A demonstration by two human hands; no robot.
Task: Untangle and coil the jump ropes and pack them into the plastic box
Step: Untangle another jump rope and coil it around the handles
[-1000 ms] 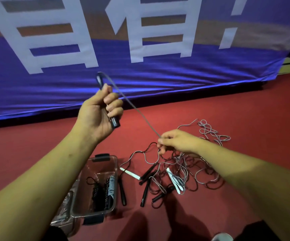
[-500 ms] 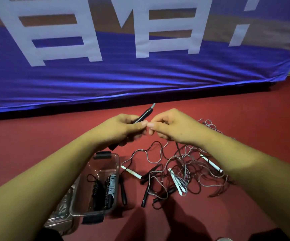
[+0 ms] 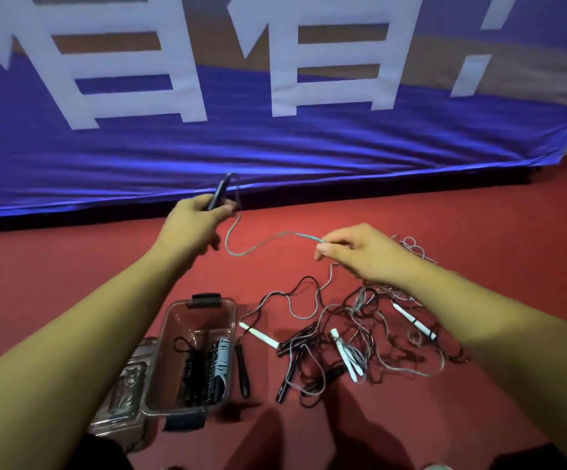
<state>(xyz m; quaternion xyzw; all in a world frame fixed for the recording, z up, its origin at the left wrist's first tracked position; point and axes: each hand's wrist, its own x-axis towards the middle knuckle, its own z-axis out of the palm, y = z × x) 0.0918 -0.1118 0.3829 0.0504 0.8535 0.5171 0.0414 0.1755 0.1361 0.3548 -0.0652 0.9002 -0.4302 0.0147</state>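
Observation:
My left hand grips a black jump-rope handle that points up and away. Its grey cord sags in a loop across to my right hand, which pinches the cord between thumb and fingers. From there the cord drops into a tangled pile of ropes with black and white handles on the red floor. The clear plastic box stands open at the lower left, with coiled ropes lying inside it.
The box's clear lid lies under its left side. A loose black handle rests just right of the box. A blue banner with white characters hangs along the far edge of the red floor.
My hands were touching half a second ago; they have moved apart, drawing out a sagging length of grey cord. The left hand rose and went left with the handle.

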